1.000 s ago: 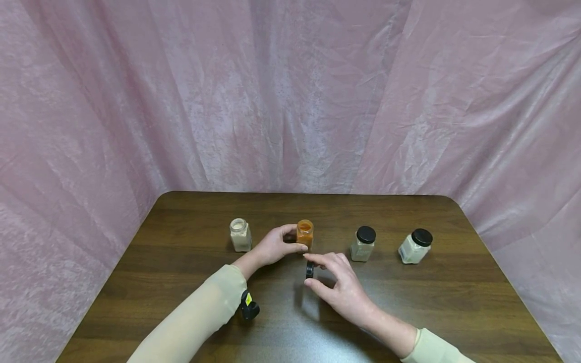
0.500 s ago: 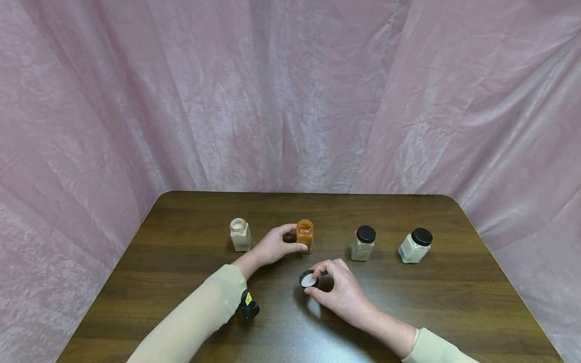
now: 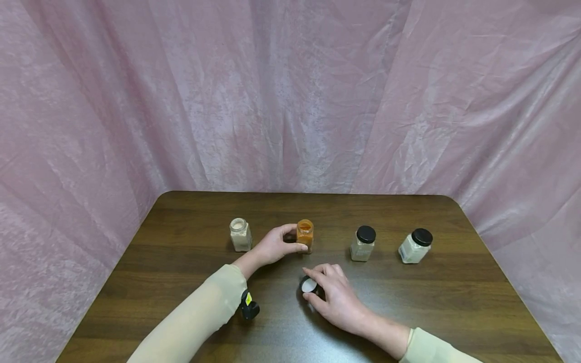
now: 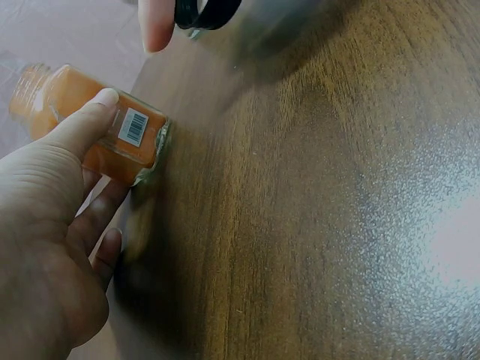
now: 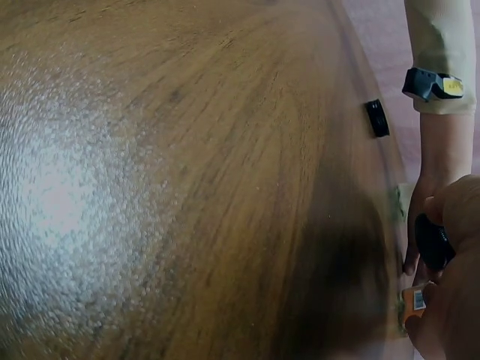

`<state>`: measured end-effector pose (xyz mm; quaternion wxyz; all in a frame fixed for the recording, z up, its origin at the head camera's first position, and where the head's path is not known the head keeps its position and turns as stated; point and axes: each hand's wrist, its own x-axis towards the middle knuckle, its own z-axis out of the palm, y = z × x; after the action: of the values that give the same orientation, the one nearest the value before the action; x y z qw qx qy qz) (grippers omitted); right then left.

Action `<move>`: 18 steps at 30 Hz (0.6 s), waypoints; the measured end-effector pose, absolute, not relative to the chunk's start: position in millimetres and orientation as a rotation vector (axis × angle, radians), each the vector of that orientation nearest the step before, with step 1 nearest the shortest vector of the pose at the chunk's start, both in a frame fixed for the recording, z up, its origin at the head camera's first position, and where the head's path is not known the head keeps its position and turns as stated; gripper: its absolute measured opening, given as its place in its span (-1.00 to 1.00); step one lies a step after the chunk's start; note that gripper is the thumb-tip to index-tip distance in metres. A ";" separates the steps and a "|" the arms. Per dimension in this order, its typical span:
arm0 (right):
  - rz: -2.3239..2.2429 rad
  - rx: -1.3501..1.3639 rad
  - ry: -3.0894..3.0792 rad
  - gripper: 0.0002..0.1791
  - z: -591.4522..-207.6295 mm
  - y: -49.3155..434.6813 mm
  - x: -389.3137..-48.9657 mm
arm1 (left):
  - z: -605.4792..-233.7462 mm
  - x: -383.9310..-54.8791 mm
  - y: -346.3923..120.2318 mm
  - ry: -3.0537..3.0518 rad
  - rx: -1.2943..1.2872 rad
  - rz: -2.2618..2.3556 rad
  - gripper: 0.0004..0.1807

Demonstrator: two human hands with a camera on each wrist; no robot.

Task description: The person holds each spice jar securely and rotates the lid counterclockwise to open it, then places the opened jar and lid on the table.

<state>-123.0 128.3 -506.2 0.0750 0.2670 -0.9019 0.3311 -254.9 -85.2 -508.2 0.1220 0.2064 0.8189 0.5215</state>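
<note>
My left hand (image 3: pixel 276 246) grips a lidless glass jar of orange powder (image 3: pixel 305 237), thumb on the near side, fingers behind. In the left wrist view the jar's barcode label (image 4: pixel 133 127) shows beside the thumb. Nearer to me, my right hand (image 3: pixel 338 300) pinches a black lid (image 3: pixel 309 285) between thumb and fingers. The lid is tilted, and its white inner side shows in the head view. In the right wrist view the same lid (image 5: pixel 433 241) appears just in front of the orange jar (image 5: pixel 414 300).
A lidless jar of pale powder (image 3: pixel 240 235) stands left of the left hand. Two black-lidded jars, one greenish (image 3: pixel 362 244) and one whitish (image 3: pixel 415 246), stand on the right. Another black lid (image 5: pixel 377 118) lies on the wooden table (image 3: pixel 386 212). Pink curtains (image 3: pixel 290 101) hang behind.
The lid in my right hand has turned from edge-on to showing its white inside. That hand has come slightly nearer to me. My left hand and the orange jar have stayed put.
</note>
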 end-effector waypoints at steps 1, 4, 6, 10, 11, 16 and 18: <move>0.997 0.801 -2.715 -0.41 -506.0 127.9 -122.5 | -508.2 -255.0 -85.3 2.391 0.607 1.521 -0.44; 1.016 0.793 -2.737 -0.49 -504.4 126.2 -121.1 | -508.3 -255.2 -85.4 2.392 0.607 1.520 -0.44; 1.034 0.784 -2.752 -0.51 -503.7 125.1 -120.8 | -508.6 -255.0 -85.2 2.394 0.614 1.533 -0.46; 1.040 0.764 -2.791 -0.50 -503.0 123.0 -120.4 | -509.1 -254.9 -84.4 2.400 0.589 1.534 -0.47; 1.032 0.757 -2.803 -0.50 -503.1 122.4 -120.4 | -509.1 -254.9 -84.4 2.398 0.586 1.535 -0.47; 0.970 0.739 -2.839 -0.47 -504.7 119.7 -121.7 | -508.3 -255.0 -85.2 2.397 0.592 1.522 -0.46; 0.951 0.741 -2.843 -0.46 -505.0 118.6 -122.9 | -508.2 -255.0 -85.0 2.397 0.600 1.523 -0.45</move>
<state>-122.9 118.6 -505.0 0.0267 0.2398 -0.9203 0.3079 -255.0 -85.0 -508.2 0.1194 0.2052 0.8199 0.5209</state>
